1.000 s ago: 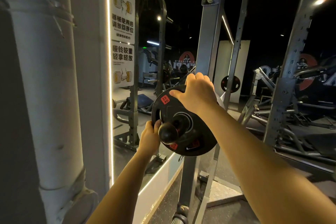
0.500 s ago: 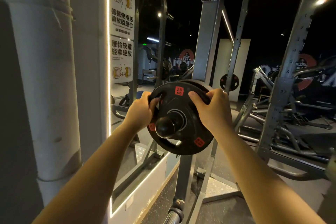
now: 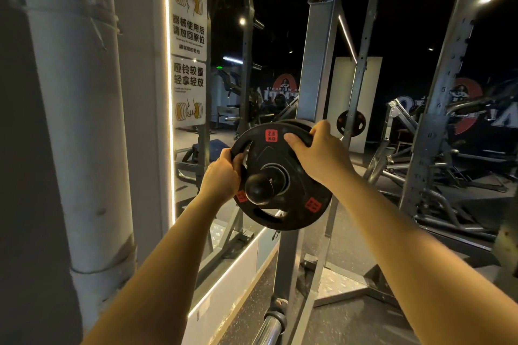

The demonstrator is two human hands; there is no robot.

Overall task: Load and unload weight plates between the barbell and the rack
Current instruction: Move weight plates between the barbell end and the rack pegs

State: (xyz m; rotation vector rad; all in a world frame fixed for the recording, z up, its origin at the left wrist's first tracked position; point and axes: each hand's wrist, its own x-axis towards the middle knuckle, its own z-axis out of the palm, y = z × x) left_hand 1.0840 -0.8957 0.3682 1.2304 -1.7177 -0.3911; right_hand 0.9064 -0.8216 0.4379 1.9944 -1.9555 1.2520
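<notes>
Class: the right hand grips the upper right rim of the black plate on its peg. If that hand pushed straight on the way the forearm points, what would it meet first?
Probably the grey rack upright just behind the weight plate that the right hand grips; depth is unclear.

Two hands [image 3: 221, 176], two plates [image 3: 280, 176]

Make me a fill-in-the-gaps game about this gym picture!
1. The round black weight plate has a red label reading 2.5 ___.
2. The plate sits on a black round-ended ___ of the grey metal rack.
3. The left hand and right hand ___ the plate's rim.

Missing words: KG; peg; grip
</notes>
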